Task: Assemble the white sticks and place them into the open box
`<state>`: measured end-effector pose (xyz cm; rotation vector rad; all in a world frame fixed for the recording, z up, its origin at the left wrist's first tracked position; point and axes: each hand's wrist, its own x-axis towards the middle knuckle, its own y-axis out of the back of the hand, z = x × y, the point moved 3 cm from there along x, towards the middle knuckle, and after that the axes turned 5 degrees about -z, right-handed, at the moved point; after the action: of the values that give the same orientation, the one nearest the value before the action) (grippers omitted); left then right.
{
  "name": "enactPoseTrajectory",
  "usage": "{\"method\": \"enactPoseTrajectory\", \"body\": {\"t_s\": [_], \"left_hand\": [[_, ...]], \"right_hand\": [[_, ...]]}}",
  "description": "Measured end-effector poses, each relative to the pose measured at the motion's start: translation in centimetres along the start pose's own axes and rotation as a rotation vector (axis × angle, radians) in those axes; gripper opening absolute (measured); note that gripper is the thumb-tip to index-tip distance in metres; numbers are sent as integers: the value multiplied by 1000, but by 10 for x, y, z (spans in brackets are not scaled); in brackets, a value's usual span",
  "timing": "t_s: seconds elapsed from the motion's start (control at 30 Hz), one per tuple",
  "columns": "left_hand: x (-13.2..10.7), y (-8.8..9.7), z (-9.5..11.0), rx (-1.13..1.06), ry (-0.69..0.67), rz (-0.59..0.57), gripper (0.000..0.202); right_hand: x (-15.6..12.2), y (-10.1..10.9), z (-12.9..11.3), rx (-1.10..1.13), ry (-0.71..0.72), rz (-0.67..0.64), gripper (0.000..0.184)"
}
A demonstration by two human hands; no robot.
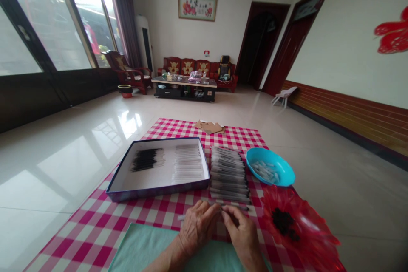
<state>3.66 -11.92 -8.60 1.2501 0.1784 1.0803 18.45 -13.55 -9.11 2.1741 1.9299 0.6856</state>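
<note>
View: head cam, looking down at my hands on a pink-checked cloth (178, 129) spread on the tile floor (54, 170).
Left hand (198, 227): fingers curled, pinching the white end of the thin pen (235, 206).
Right hand (242, 230): closed on the same pen nearer its dark tip, hands almost touching.
Pen: held level across both hands, just above a mint-green towel (143, 246).
Ahead: pen stack (228, 174), lying side by side, just beyond my hands.
Left of stack: blue-edged box tray (157, 192), holding a black-tipped pen group (147, 159) and a pale pen group (188, 162).
Right of stack: blue bowl (285, 170) of clear small parts (264, 172).
Near right hand: red plastic dish (306, 238) with dark bits (283, 223).
Far edge of cloth: cardboard scraps (208, 127).
</note>
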Motion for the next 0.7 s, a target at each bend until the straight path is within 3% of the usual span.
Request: {"method": "enactPoseTrajectory", "body": {"t_s": [0.13, 0.23, 0.33, 0.4, 0.5, 0.7], "left_hand": [[-1, -1, -1, 25, 5, -8, 25], [-1, -2, -2, 41, 33, 9, 23], [-1, -2, -3, 38, 58, 60, 19], [-2, -1, -3, 23, 64, 115, 19], [-2, 5, -1, 7, 36, 163, 22], [6, 19, 10, 70, 25, 79, 17]], "right_hand": [[2, 6, 3, 356, -226, -4, 34], [2, 28, -2, 465, -239, 231, 37], [-2, 57, -11, 446, -141, 524, 34], [-5, 70, -16, 408, -77, 628, 32], [-5, 68, -17, 347, -44, 604, 31], [-4, 26, -9, 389, -72, 403, 32]]}}
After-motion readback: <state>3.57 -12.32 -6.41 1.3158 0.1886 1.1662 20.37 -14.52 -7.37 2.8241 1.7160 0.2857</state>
